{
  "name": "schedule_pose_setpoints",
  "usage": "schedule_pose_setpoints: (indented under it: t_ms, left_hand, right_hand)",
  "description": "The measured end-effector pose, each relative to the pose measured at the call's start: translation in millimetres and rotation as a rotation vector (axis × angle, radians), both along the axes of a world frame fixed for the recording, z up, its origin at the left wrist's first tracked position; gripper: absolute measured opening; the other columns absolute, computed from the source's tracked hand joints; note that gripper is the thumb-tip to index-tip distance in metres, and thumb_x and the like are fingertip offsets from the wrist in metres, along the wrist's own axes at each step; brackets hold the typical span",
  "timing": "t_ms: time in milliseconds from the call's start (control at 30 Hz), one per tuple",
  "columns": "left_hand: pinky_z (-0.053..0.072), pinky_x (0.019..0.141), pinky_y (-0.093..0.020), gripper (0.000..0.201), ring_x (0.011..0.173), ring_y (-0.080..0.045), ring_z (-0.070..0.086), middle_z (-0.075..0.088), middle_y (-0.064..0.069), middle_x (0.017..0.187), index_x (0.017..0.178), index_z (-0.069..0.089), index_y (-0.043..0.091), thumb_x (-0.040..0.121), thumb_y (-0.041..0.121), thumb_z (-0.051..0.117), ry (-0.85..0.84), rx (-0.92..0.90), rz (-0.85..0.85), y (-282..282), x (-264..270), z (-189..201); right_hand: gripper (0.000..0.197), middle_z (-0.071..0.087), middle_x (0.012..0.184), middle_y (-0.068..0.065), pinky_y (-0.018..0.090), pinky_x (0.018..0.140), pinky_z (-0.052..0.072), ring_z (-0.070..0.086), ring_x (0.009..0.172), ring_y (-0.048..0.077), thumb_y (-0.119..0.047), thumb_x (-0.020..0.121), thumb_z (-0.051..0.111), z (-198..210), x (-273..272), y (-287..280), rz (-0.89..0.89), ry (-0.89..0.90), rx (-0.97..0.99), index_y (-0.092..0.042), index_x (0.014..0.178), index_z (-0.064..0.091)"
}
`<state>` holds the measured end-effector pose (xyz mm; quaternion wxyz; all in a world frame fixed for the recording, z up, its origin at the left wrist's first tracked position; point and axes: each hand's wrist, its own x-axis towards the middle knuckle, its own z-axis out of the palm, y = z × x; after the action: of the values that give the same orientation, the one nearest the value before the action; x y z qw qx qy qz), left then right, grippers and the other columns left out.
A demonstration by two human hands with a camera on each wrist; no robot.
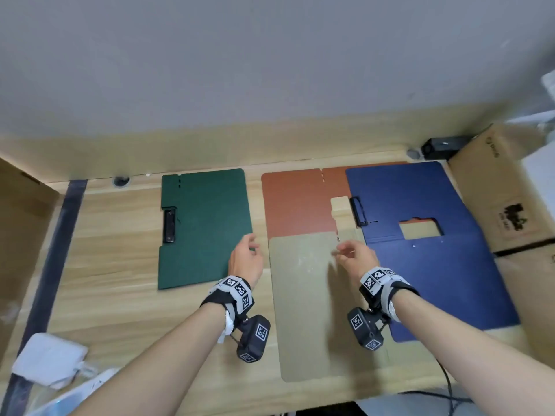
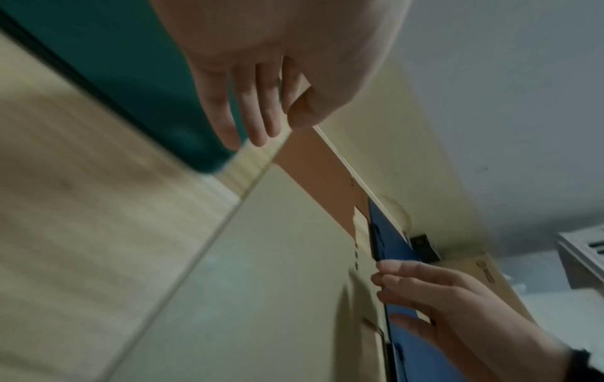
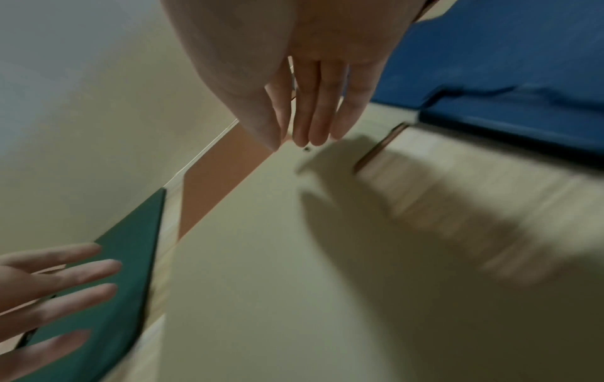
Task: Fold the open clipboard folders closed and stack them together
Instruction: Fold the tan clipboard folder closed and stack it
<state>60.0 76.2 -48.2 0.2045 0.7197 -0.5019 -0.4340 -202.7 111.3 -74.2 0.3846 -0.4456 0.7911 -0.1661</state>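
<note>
A dark green folder (image 1: 204, 226) lies closed at the left with its black clip (image 1: 169, 225) on its left edge. A red-brown folder (image 1: 300, 202) lies at the back middle, and a beige folder (image 1: 306, 301) lies flat in front of it. A blue folder (image 1: 435, 250) lies open at the right, over the red-brown one's right side. My left hand (image 1: 247, 250) hovers with relaxed fingers (image 2: 248, 108) above the green folder's near right corner (image 2: 130, 77). My right hand (image 1: 348, 250) hovers empty over the beige folder's far right corner (image 3: 294, 284), its fingers (image 3: 314, 108) straight.
Cardboard boxes (image 1: 504, 199) stand against the blue folder's right side, and another box (image 1: 18, 223) is at the far left. A black device (image 1: 441, 147) sits at the back right by the wall. White packets (image 1: 51, 358) lie front left. A cable (image 1: 447, 382) hangs at the front edge.
</note>
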Motion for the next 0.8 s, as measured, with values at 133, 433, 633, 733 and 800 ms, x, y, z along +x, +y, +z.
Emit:
schedule_pose_setpoints:
  t_ms: [133, 433, 633, 733, 800]
  left_hand:
    - [0.047, 0.086, -0.027, 0.038, 0.096, -0.015, 0.059, 0.067, 0.004, 0.112, 0.129, 0.055, 0.020, 0.092, 0.010, 0.051, -0.024, 0.058, -0.121, 21.7, -61.4, -6.9]
    - [0.049, 0.093, -0.029, 0.026, 0.099, -0.017, 0.065, 0.070, 0.010, 0.096, 0.109, 0.066, 0.025, 0.086, 0.022, 0.055, -0.055, 0.166, -0.291, 56.0, -165.4, -23.7]
    - [0.047, 0.077, -0.028, 0.024, 0.092, -0.026, 0.064, 0.068, 0.002, 0.095, 0.093, 0.065, 0.022, 0.084, 0.044, 0.057, -0.233, 0.273, -0.459, 70.6, -223.8, -31.9]
    - [0.044, 0.062, -0.030, 0.043, 0.070, -0.029, 0.059, 0.060, -0.003, 0.071, 0.064, 0.052, 0.016, 0.080, 0.055, 0.059, -0.297, 0.364, -0.515, 67.3, -241.2, -41.5]
    - [0.043, 0.059, -0.030, 0.051, 0.063, -0.027, 0.055, 0.060, -0.006, 0.070, 0.058, 0.047, 0.016, 0.077, 0.061, 0.060, -0.329, 0.374, -0.531, 64.3, -248.4, -46.2]
  right_hand:
    - [0.015, 0.071, 0.102, 0.001, 0.033, 0.093, 0.050, 0.066, 0.100, 0.021, -0.013, 0.084, 0.065, 3.1, -59.5, 20.4, -0.016, 0.066, 0.030, -0.020, 0.097, 0.067]
    - [0.034, 0.056, 0.121, 0.006, 0.037, 0.092, 0.049, 0.062, 0.098, 0.025, -0.011, 0.083, 0.060, -3.3, -159.7, 21.1, 0.038, 0.219, -0.016, -0.017, 0.117, 0.062]
    - [0.042, 0.049, 0.131, 0.006, 0.036, 0.096, 0.046, 0.061, 0.101, 0.027, -0.016, 0.084, 0.062, -9.9, -194.3, 7.8, 0.159, 0.224, 0.028, -0.016, 0.126, 0.056]
    - [0.036, 0.048, 0.128, 0.003, 0.033, 0.092, 0.047, 0.060, 0.089, 0.021, -0.021, 0.085, 0.065, -15.8, -197.6, 2.2, 0.198, 0.204, 0.040, -0.018, 0.120, 0.059]
    - [0.037, 0.047, 0.127, 0.003, 0.033, 0.091, 0.048, 0.060, 0.091, 0.021, -0.026, 0.084, 0.066, -19.5, -197.4, -0.7, 0.204, 0.211, 0.049, -0.019, 0.120, 0.060]
